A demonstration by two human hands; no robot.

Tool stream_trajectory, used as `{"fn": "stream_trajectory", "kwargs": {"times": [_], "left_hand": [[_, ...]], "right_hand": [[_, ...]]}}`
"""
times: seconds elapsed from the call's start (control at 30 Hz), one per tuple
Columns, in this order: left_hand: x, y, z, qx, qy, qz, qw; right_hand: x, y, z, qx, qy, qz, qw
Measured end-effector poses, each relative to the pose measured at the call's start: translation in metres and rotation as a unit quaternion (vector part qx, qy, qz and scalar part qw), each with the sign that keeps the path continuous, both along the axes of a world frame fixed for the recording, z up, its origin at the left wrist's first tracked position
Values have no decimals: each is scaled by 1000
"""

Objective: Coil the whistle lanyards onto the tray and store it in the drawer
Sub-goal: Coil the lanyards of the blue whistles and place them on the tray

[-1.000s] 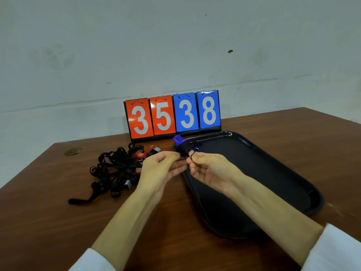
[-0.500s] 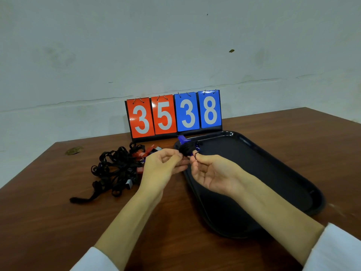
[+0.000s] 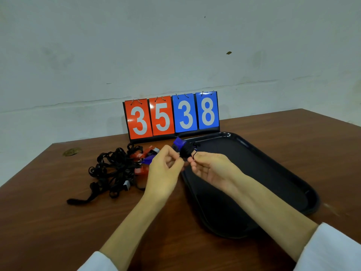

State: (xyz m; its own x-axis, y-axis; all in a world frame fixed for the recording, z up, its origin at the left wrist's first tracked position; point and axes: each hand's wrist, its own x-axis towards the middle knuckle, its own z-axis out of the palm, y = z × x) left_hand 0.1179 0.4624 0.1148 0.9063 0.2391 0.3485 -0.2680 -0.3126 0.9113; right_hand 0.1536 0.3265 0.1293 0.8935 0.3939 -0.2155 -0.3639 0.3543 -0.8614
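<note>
A blue whistle [image 3: 178,142] with its black lanyard wound into a tight bundle [image 3: 186,151] is held above the near-left corner of the black tray [image 3: 273,173]. My right hand [image 3: 211,169] pinches the bundle's loose end and small ring between thumb and fingers. My left hand [image 3: 166,171] holds the bundle's left side with its fingertips. A tangled pile of black lanyards [image 3: 113,173] with red whistles [image 3: 140,154] and a blue whistle [image 3: 147,159] lies on the table left of my hands. Nothing lies on the tray.
A flip scoreboard [image 3: 172,116] reading 35 and 38 stands behind the tray against the wall. The brown wooden table [image 3: 58,231] carries everything. A small mark [image 3: 71,151] sits near its far-left edge. No drawer is in view.
Both hands stayed over the tray's corner with the bundle. The left fingers shifted slightly around the coil and the whistle tilted a little.
</note>
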Motion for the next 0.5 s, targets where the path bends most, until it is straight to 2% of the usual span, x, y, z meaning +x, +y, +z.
{"fn": "stream_trajectory", "kwargs": {"times": [0.1,0.17,0.27,0.5], "left_hand": [[1,-1,-4,12,33,-23,999],[4,1,-5,22,40,-5,999],[8,10,-4,35,37,66,997],[21,47,-1,-25,68,198,978]], "right_hand": [[3,-11,8,-98,-96,-35,990],[18,-19,14,-157,-134,-93,974],[56,-28,14,-276,-186,-210,919],[109,-18,-14,-457,-187,-281,823]]}}
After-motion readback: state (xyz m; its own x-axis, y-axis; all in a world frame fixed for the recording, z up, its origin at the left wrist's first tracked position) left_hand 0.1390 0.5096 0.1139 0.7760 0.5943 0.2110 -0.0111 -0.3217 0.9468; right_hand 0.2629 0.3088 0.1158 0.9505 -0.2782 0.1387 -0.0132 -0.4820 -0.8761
